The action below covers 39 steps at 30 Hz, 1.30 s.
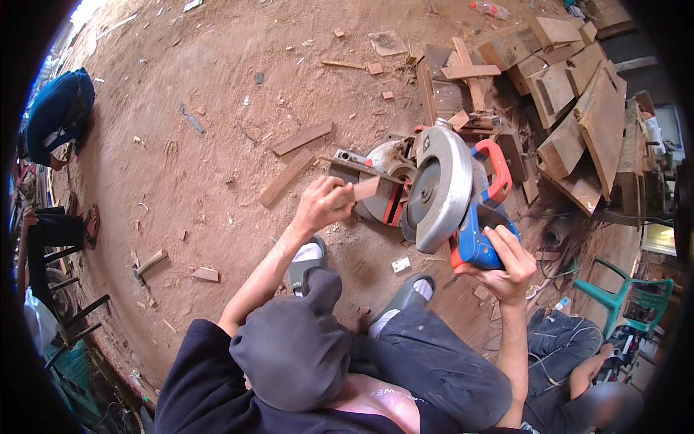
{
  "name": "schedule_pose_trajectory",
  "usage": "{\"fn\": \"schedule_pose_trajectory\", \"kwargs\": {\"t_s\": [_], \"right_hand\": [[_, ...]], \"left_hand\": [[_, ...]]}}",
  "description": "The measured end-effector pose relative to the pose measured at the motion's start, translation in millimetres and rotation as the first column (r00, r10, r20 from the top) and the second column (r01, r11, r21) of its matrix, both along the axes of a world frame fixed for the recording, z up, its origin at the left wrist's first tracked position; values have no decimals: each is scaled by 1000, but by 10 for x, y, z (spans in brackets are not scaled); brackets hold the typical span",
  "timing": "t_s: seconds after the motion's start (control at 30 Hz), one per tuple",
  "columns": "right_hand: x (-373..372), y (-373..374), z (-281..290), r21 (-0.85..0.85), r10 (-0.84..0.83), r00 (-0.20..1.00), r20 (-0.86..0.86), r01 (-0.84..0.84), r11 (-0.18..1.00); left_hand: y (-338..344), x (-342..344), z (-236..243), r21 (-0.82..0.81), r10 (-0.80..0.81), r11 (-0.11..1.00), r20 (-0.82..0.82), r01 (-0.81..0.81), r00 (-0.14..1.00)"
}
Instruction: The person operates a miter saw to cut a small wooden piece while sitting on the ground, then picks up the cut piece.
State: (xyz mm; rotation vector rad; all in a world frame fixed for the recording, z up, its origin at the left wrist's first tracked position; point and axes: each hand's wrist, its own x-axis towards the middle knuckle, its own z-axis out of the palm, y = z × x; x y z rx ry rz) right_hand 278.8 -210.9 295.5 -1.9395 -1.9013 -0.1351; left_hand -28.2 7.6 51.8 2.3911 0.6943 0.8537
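Note:
A miter saw with a silver blade guard, a red handle and a blue body stands on the ground ahead of me. My right hand is closed around the near end of its blue body. Between the closed fingers of my left hand is a small wood block. This block is by the saw's fence, to the left of the blade; I cannot tell if it touches the fence. The round blade shows partly below the guard.
Wooden boards are heaped at the far right. Two loose strips lie left of the saw, and a hammer lies farther left. A green plastic chair stands at right. Another person sits at lower right; a foot shows at left.

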Motion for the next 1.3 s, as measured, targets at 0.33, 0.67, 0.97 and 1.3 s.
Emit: {"fn": "schedule_pose_trajectory", "kwargs": {"t_s": [0.33, 0.67, 0.97, 1.3], "right_hand": [[7, -17, -8, 8, -6, 1000, 25, 5, 1000], [-33, 20, 15, 7, -16, 1000, 1, 16, 1000], [-20, 14, 6, 4, -11, 1000, -3, 11, 1000], [-33, 27, -23, 39, 9, 1000, 14, -9, 999]], "left_hand": [[166, -360, 588, -92, 124, 987, -64, -129, 990], [414, -976, 31, -219, 575, 773, -154, -595, 803], [520, -882, -163, -184, 456, 851, -206, -492, 866], [1466, -326, -431, -70, 242, 961, -239, -266, 940]]}}
